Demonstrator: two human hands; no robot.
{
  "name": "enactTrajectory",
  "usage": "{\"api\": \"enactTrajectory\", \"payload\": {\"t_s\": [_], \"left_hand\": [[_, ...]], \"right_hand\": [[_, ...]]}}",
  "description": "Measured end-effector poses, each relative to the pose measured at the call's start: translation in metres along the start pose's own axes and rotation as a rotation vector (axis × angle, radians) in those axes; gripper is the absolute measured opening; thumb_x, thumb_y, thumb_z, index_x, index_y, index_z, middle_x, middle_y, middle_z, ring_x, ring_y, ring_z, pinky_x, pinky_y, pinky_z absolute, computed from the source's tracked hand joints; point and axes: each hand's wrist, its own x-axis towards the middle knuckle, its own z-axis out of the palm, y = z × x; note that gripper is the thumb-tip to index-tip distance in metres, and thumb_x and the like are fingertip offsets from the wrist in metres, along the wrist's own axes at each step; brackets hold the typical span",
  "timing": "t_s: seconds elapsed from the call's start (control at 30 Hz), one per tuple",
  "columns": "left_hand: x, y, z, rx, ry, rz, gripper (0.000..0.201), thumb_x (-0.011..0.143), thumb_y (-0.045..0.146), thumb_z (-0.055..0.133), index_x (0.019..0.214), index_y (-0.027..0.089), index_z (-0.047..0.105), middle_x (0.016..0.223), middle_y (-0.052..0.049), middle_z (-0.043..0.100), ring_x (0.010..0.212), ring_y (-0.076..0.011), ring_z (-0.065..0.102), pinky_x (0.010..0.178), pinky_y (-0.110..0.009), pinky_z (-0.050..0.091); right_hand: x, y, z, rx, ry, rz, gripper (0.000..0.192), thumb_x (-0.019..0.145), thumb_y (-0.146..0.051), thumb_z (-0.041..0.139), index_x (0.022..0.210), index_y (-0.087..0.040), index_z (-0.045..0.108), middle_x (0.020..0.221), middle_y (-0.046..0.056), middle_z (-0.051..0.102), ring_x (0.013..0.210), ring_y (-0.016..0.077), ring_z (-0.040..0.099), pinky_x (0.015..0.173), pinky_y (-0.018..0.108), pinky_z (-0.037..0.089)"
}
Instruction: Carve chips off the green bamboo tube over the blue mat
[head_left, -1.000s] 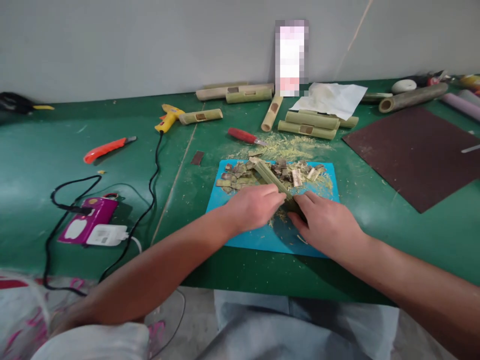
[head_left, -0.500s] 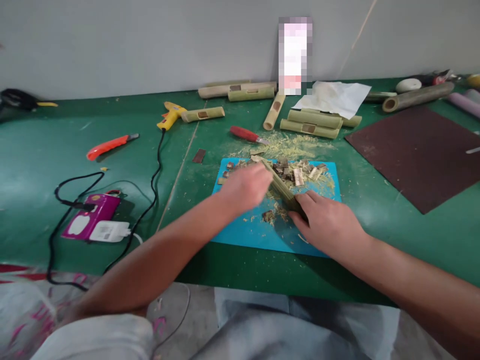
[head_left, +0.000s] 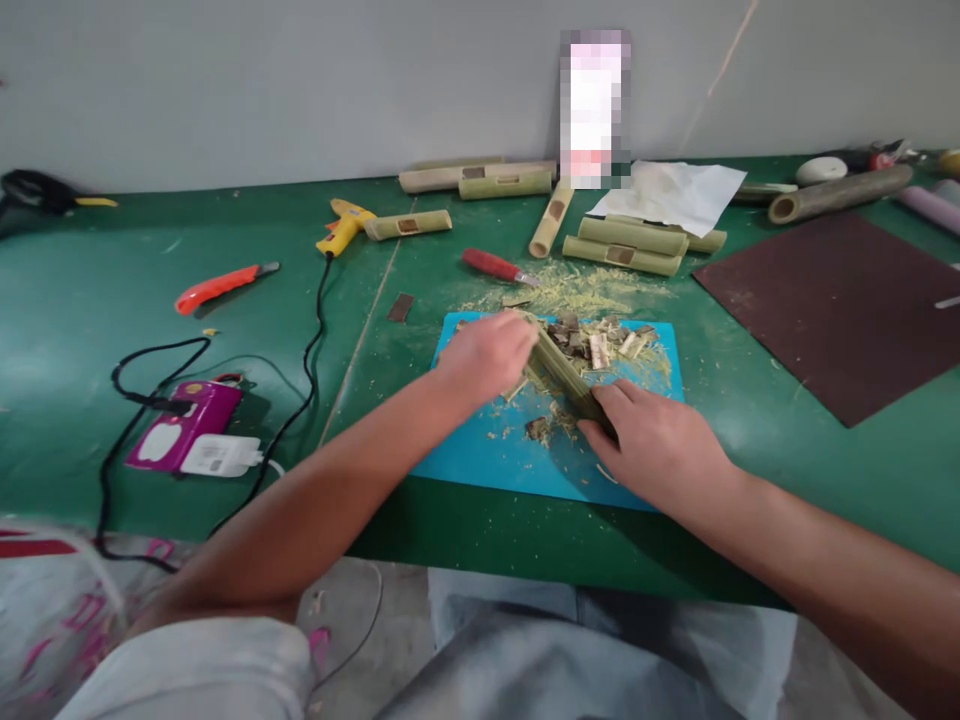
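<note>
A greenish bamboo tube (head_left: 564, 372) lies slanted over the blue mat (head_left: 480, 450), its near end in the grip of my right hand (head_left: 660, 435). My left hand (head_left: 491, 352) is closed at the tube's far end, and its fingers hide whatever they may hold there. Broken bamboo chips (head_left: 574, 340) and pale shavings are heaped on the mat around and behind the tube. Just beyond the mat lies a red-handled cutting tool (head_left: 491, 265) with a short metal blade.
Several cut bamboo tubes (head_left: 622, 255) lie at the back near a propped phone (head_left: 595, 110). To the left are a yellow glue gun (head_left: 345, 225), an orange utility knife (head_left: 225, 288) and a purple power strip (head_left: 184, 425) with cords. A dark brown sheet (head_left: 844, 310) lies right.
My left hand has shifted slightly left and up along the tube's far end. My right hand keeps its hold on the tube, and the view has tilted a little.
</note>
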Motion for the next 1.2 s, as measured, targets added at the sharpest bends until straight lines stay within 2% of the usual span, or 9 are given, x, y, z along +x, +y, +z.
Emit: {"api": "enactTrajectory", "payload": {"t_s": [0.2, 0.33, 0.5, 0.57, 0.67, 0.77, 0.93, 1.07, 1.2], "left_hand": [[-0.003, 0.001, 0.0, -0.056, -0.097, 0.128, 0.03, 0.1, 0.023, 0.044, 0.082, 0.016, 0.066, 0.073, -0.004, 0.063, 0.07, -0.0136, 0.06, 0.066, -0.024, 0.049], [0.002, -0.006, -0.003, -0.028, 0.0, 0.007, 0.027, 0.099, 0.023, 0.045, 0.088, 0.014, 0.068, 0.081, -0.006, 0.067, 0.075, -0.0152, 0.064, 0.069, -0.025, 0.05], [-0.002, 0.022, -0.012, -0.072, -0.252, 0.128, 0.028, 0.1, 0.024, 0.043, 0.097, 0.014, 0.069, 0.083, -0.007, 0.067, 0.073, -0.0167, 0.064, 0.064, -0.026, 0.05], [-0.003, 0.03, -0.012, -0.156, -0.289, 0.114, 0.024, 0.098, 0.022, 0.045, 0.103, 0.015, 0.068, 0.089, -0.007, 0.068, 0.079, -0.017, 0.065, 0.067, -0.026, 0.05], [-0.001, 0.028, -0.012, -0.343, -0.185, -0.024, 0.018, 0.094, 0.018, 0.053, 0.101, 0.018, 0.069, 0.092, -0.005, 0.068, 0.084, -0.0153, 0.065, 0.072, -0.026, 0.052], [0.006, 0.021, -0.015, -0.567, -0.027, -0.26, 0.01, 0.088, 0.018, 0.061, 0.087, 0.017, 0.071, 0.09, -0.005, 0.067, 0.076, -0.0125, 0.062, 0.066, -0.023, 0.05], [0.011, 0.025, -0.024, -1.031, -0.078, -0.635, 0.012, 0.087, 0.021, 0.058, 0.09, 0.014, 0.068, 0.064, -0.001, 0.065, 0.051, -0.0087, 0.055, 0.05, -0.021, 0.045], [0.011, 0.027, -0.022, -1.126, -0.02, -0.744, 0.008, 0.081, 0.021, 0.062, 0.085, 0.014, 0.065, 0.068, -0.001, 0.065, 0.051, -0.0074, 0.055, 0.046, -0.019, 0.042], [0.01, 0.022, -0.016, -1.054, 0.019, -0.721, 0.011, 0.078, 0.022, 0.067, 0.086, 0.015, 0.064, 0.066, 0.002, 0.06, 0.05, -0.006, 0.052, 0.046, -0.018, 0.041]], "right_hand": [[0.0, 0.0, 0.002, 0.004, -0.011, -0.012, 0.024, 0.096, -0.033, 0.047, 0.099, -0.016, 0.064, 0.095, 0.007, 0.067, 0.071, 0.0181, 0.059, 0.055, 0.033, 0.021], [0.001, 0.001, 0.001, 0.002, -0.006, 0.006, 0.025, 0.096, -0.034, 0.047, 0.1, -0.016, 0.064, 0.095, 0.007, 0.067, 0.073, 0.0191, 0.06, 0.055, 0.033, 0.022], [0.001, 0.002, 0.001, 0.018, -0.023, -0.012, 0.024, 0.096, -0.034, 0.047, 0.098, -0.016, 0.063, 0.094, 0.008, 0.067, 0.072, 0.0187, 0.06, 0.055, 0.032, 0.022], [0.001, 0.002, 0.002, 0.016, -0.012, -0.012, 0.024, 0.096, -0.034, 0.047, 0.097, -0.016, 0.063, 0.094, 0.007, 0.067, 0.072, 0.0185, 0.06, 0.055, 0.032, 0.022], [0.001, 0.003, 0.003, 0.019, -0.004, -0.011, 0.025, 0.096, -0.035, 0.048, 0.098, -0.016, 0.063, 0.095, 0.007, 0.067, 0.073, 0.0187, 0.06, 0.055, 0.032, 0.021], [0.0, 0.004, 0.003, 0.028, -0.006, -0.017, 0.024, 0.096, -0.035, 0.047, 0.099, -0.016, 0.063, 0.093, 0.007, 0.067, 0.071, 0.0181, 0.059, 0.055, 0.032, 0.021], [-0.001, 0.005, 0.003, 0.023, 0.009, -0.027, 0.023, 0.094, -0.035, 0.05, 0.098, -0.017, 0.063, 0.092, 0.007, 0.067, 0.07, 0.0173, 0.058, 0.055, 0.031, 0.021], [0.0, 0.004, 0.002, 0.019, 0.005, -0.027, 0.023, 0.095, -0.035, 0.049, 0.097, -0.017, 0.063, 0.092, 0.007, 0.067, 0.068, 0.017, 0.058, 0.055, 0.031, 0.02], [0.001, 0.004, 0.002, 0.019, 0.0, -0.015, 0.023, 0.095, -0.035, 0.049, 0.097, -0.017, 0.062, 0.091, 0.006, 0.067, 0.07, 0.0182, 0.06, 0.055, 0.032, 0.02]]}}
